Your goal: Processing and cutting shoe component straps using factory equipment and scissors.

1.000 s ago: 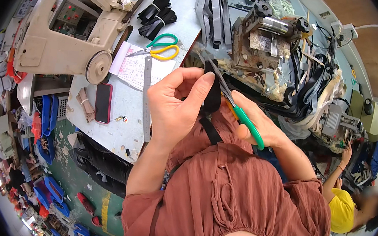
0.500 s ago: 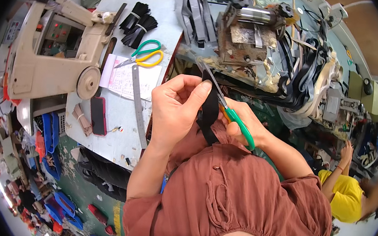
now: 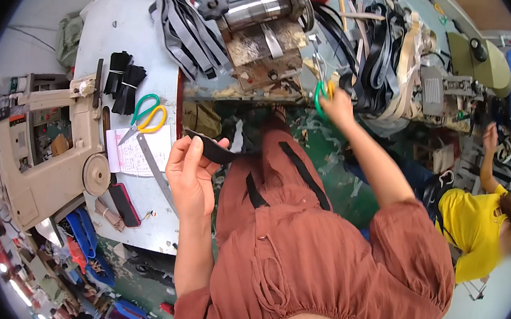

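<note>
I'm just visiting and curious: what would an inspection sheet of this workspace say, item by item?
Surface: white table, a few dark specks.
Job's things: black strap; green-and-yellow scissors beside the roller machine.
Clutter: notebook, ruler, second scissors, phone and black bundles on the table; pale scraps on the floor.
Hands: left hand pinches the strap; right hand is at the scissors, grip unclear.
Cables: thin dark line on the upper-left wall, perhaps a cord.
Surroundings: sewing machine at left; person in yellow at right.

Bright, even light; a metal roller (image 3: 259, 11) gleams, strip lights (image 3: 20, 292) glare at lower left (edges bend into black).
</note>
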Demonstrator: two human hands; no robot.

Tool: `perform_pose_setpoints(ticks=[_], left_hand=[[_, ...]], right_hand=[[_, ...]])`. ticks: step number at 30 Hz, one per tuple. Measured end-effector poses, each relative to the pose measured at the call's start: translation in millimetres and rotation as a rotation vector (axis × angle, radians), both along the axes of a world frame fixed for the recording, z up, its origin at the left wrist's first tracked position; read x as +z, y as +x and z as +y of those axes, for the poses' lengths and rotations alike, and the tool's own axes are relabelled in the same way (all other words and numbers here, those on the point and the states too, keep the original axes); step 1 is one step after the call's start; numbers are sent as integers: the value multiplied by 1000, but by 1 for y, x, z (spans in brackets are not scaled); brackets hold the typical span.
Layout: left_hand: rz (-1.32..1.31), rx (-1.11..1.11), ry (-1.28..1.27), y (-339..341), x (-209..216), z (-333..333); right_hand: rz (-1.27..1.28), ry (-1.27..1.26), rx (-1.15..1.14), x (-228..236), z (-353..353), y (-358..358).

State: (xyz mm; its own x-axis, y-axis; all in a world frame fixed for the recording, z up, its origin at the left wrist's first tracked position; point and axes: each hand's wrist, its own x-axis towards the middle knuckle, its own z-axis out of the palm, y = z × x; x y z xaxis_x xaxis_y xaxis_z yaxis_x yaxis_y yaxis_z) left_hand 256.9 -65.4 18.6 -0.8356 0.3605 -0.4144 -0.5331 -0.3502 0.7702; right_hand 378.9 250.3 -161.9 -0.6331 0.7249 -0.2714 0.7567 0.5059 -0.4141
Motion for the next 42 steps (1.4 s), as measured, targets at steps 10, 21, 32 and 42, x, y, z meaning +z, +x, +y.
perform_pose_setpoints(ticks=[10,21,32,42], left_hand=[[-51,-40,-7,4,-5,16],[-133,-99,-1,11,-20,-9],[-234,-167,-7,8,-36,-20],[-281,-245,-53,-1,-40,-18]], right_hand=[[558,-96,58,63,-8,-47],[286,-193,159,43,-89,32],[-91,-316,187,8,-121,113],[-44,-347,123,4,-129,96]])
